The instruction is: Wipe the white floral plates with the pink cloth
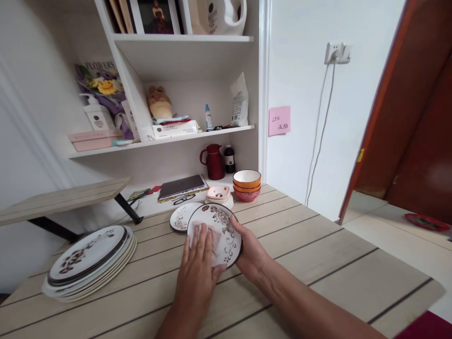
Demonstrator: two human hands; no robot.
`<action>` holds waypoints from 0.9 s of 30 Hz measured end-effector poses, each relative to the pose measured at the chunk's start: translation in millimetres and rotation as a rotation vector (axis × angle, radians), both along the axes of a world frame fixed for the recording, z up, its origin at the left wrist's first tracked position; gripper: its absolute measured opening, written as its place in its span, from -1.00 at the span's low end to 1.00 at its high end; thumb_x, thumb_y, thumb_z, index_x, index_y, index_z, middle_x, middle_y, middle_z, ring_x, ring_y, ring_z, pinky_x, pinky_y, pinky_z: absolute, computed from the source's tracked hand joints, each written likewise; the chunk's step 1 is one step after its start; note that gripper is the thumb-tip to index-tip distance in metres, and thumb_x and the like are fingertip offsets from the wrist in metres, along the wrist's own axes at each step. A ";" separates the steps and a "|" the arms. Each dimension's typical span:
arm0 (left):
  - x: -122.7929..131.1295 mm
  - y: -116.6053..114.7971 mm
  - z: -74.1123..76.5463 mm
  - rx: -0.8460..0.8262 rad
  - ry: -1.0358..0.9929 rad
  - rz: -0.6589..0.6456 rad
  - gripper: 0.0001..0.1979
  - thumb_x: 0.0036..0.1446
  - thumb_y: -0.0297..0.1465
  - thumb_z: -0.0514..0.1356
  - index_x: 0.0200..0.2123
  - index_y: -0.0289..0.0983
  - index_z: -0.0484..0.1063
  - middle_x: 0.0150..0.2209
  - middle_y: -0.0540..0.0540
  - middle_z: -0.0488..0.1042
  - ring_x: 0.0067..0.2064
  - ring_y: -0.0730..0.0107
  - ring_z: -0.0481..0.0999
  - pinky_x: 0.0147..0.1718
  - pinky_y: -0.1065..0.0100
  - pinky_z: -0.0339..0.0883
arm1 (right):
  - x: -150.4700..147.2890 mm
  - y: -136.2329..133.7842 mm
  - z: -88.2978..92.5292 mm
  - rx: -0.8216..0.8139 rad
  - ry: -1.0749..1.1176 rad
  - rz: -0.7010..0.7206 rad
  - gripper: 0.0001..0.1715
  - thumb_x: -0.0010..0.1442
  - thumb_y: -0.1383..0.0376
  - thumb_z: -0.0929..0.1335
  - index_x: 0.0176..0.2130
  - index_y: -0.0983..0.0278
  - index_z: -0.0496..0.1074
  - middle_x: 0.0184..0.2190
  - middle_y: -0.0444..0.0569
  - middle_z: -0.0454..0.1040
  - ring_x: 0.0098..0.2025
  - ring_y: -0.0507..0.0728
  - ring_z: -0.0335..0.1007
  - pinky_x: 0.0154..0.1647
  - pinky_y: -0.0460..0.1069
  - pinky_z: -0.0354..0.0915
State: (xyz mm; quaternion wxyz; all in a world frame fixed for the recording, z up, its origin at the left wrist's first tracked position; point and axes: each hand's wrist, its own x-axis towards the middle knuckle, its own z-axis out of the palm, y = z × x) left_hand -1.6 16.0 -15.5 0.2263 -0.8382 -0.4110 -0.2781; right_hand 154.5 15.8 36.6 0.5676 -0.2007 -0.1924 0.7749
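Note:
A round white plate (230,238) with a dark rim and brown floral pattern is tilted up above the table. My right hand (252,249) grips its right edge, thumb on the face and fingers behind. Against the plate's face, my left hand (197,254) presses a thin white tissue (216,238) under nearly straight fingers, its thumb by the lower rim. Just behind lies a similar small plate (181,215), partly covered by the held one. To the left stands a stack of larger plates (88,256), the top one floral with a dark rim.
Stacked orange and red bowls (247,186) stand near small pink-and-white dishes (218,194) at the back. Behind are a red jug (213,162), a dark bottle (229,159), a laptop (183,186) and glasses (184,199). A raised wooden shelf (63,197) overhangs the table's left side.

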 end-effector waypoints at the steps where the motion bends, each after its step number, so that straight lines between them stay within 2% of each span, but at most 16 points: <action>1: -1.4 0.7 -0.7 0.004 -0.023 0.024 -0.26 0.26 -0.13 0.01 0.37 -0.29 -0.21 0.37 -0.25 -0.05 0.37 0.04 -0.09 0.25 -0.06 -0.02 | -1.7 -1.3 0.6 0.005 -0.007 -0.005 -0.47 0.22 0.06 0.29 0.01 0.38 0.45 -0.08 0.09 0.57 -0.05 0.19 0.51 0.10 0.11 0.29; 4: -5.1 1.1 -1.7 -0.016 -0.073 0.043 -0.27 0.27 -0.14 -0.01 0.37 -0.28 -0.23 0.38 -0.26 -0.10 0.38 0.00 -0.12 0.23 -0.08 0.01 | -6.3 -3.9 0.3 0.003 -0.032 -0.019 -0.47 0.21 0.08 0.32 0.02 0.39 0.45 -0.09 0.09 0.57 -0.05 0.18 0.50 0.12 0.08 0.28; 9: -6.7 0.0 -3.7 -0.086 -0.126 -0.033 -0.29 0.29 -0.20 -0.02 0.37 -0.25 -0.29 0.39 -0.25 -0.18 0.38 0.00 -0.17 0.22 -0.10 0.05 | -8.3 -5.1 -1.6 0.010 -0.070 -0.053 -0.43 0.15 0.08 0.37 0.06 0.36 0.42 -0.06 0.08 0.56 -0.02 0.19 0.48 0.12 0.08 0.27; 19: -6.9 -0.1 -5.2 -0.173 -0.218 -0.116 -0.30 0.30 -0.13 -0.09 0.37 -0.25 -0.33 0.40 -0.27 -0.26 0.39 -0.03 -0.25 0.24 -0.17 -0.04 | -8.5 -9.4 0.6 0.077 -0.126 -0.062 -0.40 0.13 0.05 0.38 0.07 0.33 0.39 -0.03 0.09 0.54 -0.01 0.22 0.48 0.15 0.12 0.25; 27: -5.8 -2.1 -0.8 -0.149 -0.198 -0.110 -0.30 0.30 -0.10 -0.13 0.37 -0.25 -0.33 0.40 -0.27 -0.25 0.39 -0.03 -0.26 0.25 -0.17 -0.09 | -13.8 -12.7 -2.6 0.026 -0.131 -0.020 -0.43 0.14 0.06 0.37 0.05 0.33 0.39 -0.07 0.06 0.57 -0.06 0.19 0.50 0.11 0.09 0.27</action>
